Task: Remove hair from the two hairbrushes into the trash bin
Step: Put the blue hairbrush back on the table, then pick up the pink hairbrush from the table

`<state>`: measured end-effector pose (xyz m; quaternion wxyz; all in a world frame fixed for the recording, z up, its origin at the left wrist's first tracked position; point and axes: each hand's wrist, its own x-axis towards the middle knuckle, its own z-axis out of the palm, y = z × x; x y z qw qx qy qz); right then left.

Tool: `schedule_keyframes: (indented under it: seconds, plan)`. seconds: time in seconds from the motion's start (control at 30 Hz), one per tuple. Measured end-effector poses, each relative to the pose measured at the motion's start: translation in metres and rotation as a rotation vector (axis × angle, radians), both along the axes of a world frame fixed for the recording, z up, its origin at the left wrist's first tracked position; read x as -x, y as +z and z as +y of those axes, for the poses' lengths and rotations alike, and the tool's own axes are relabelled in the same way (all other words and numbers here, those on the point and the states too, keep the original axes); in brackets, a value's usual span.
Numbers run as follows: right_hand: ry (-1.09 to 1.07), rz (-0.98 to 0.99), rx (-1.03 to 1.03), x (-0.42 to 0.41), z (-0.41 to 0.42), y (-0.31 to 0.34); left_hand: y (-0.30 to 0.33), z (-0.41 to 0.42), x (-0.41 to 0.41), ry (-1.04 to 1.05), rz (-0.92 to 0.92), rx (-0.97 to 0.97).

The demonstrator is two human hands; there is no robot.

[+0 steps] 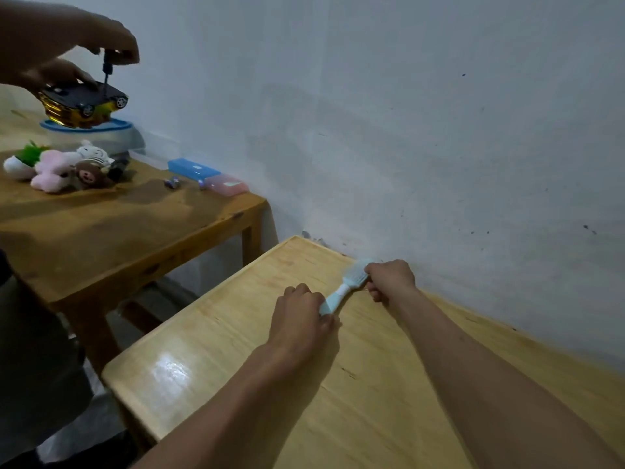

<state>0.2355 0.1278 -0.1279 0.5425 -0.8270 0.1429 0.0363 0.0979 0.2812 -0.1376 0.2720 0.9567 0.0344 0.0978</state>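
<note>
The person holds a pale blue hairbrush (346, 288) over the light wooden worktop (236, 350), close to the wall. The left hand (301, 319) is curled round the end of the handle, and the right hand (390, 279) is closed at the bristle head, fingers bunched as if pinching at the hair there. By the look of it, this is the plucking step on the first brush: hair is being gathered from the bristles.

The next move calls for a firm pull away from the head while the left hand steadies the handle, then a carry to the trash bin.

Much is hidden. No hair can be made out; it is too fine and the right hand covers most of the bristles. The trash bin and the second hairbrush are not in view. Whether the right fingers actually pinch a tuft cannot be told.

On a second table (128, 214) to the left, another person's hands work on a toy car (84, 103).
</note>
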Motion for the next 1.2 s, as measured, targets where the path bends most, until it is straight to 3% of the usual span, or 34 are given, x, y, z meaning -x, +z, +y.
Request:
schedule_keyframes:
  seconds: [0.67, 0.87, 1.03, 1.2]
  plan:
    - [0.046, -0.024, 0.144, -0.002, -0.017, 0.014, -0.001, -0.004, -0.009, -0.019, 0.031, 0.015]
    - [0.061, -0.081, 0.149, 0.017, -0.057, 0.059, 0.018, -0.034, 0.008, 0.073, -0.120, -0.039]
    - [0.084, -0.100, 0.269, 0.061, -0.115, 0.103, 0.031, -0.110, 0.035, -0.126, -0.128, 0.067]
    - [0.081, -0.053, 0.438, 0.116, -0.189, 0.130, 0.033, -0.196, 0.077, -0.323, -0.025, 0.010]
